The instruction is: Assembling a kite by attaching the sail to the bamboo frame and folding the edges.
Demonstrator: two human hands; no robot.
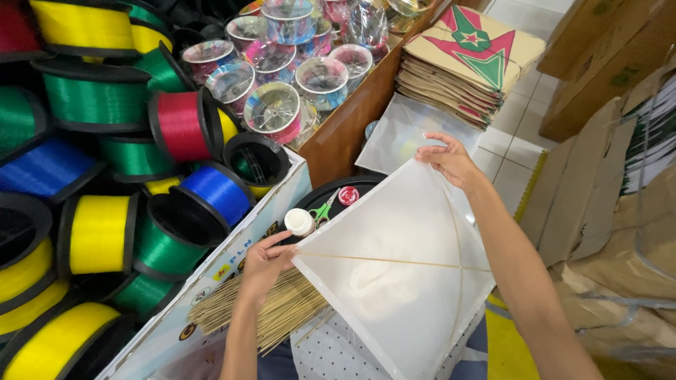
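— White kite (401,274), thin translucent paper on crossed bamboo sticks?
— Yes, above the stick bundle (274,309). Left hand (264,264) pinched its side corner, right hand (447,160) its top.

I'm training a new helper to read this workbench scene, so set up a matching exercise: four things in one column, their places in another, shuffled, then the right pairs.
Things
1. white translucent paper kite with thin stick frame
2. bundle of thin bamboo sticks
3. stack of tan paper kites with red and green star print
4. small green-handled scissors

Places
A. on the black round tray
B. top right, beside the wooden box wall
C. held at two corners by both hands
D. under the left hand

Pairs: 1-C, 2-D, 3-B, 4-A. The right hand pinches the kite's top corner.
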